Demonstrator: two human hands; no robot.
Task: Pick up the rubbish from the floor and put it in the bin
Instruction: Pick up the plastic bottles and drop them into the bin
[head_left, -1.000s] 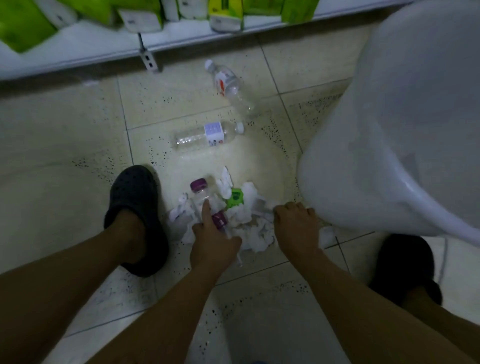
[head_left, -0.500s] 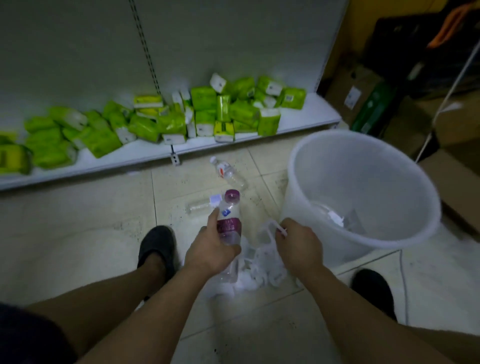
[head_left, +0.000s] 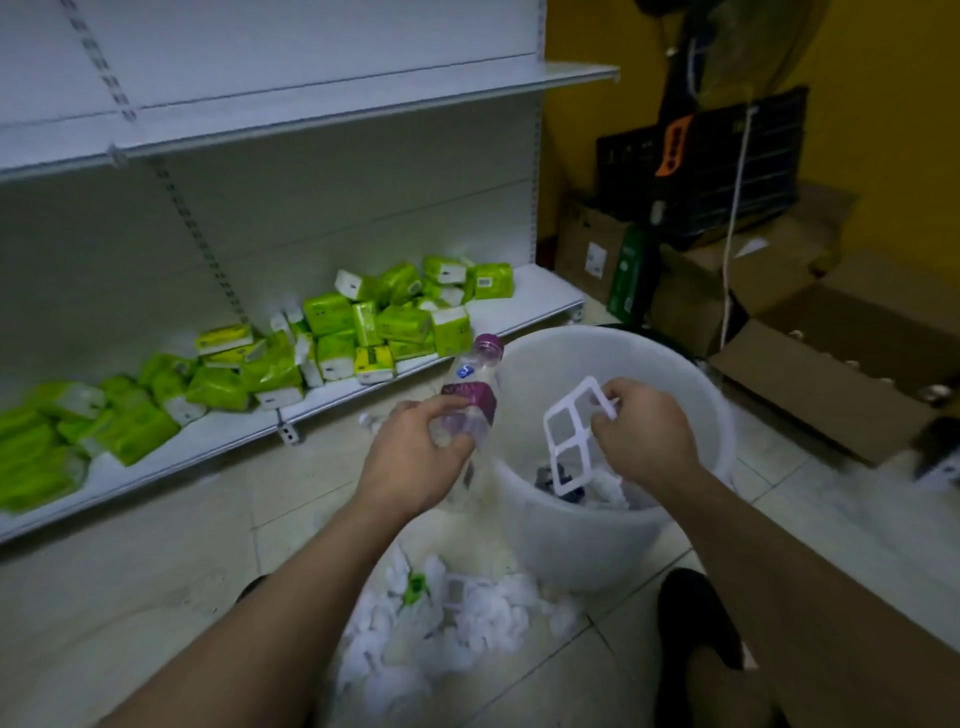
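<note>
Head view: left hand (head_left: 415, 457) grips the bottle (head_left: 470, 395), right hand (head_left: 644, 436) pinches the plastic frame (head_left: 571, 441); carry the bottle right over the bin (head_left: 613, 540) before dropping both.

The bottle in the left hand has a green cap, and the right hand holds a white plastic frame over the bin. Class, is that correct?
Not quite. The head view shows the bottle in the left hand has a purple cap, not green. The right hand does hold a white plastic frame over the bin.
</note>
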